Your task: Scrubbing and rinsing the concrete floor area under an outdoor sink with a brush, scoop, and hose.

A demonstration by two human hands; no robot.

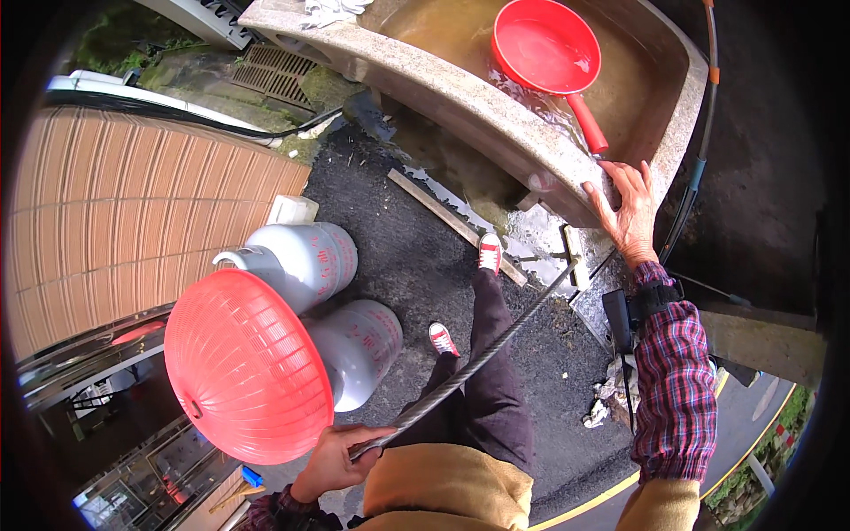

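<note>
My left hand is closed round a long grey twisted rod or cable, which runs diagonally up toward the right. My right hand rests with fingers apart on the rim of a speckled stone basin. In the basin's brownish water is a red ladle, its handle pointing toward my right hand. Just beyond my left hand, a large red domed plastic basket sits upside down in front of two pale gas cylinders, partly hiding them.
A striped tiled wall runs along the left. Wooden strips lie on wet asphalt near my feet. A drain grate and black cables are at upper left. A hose runs beside the basin's right end; crumpled debris lies below it.
</note>
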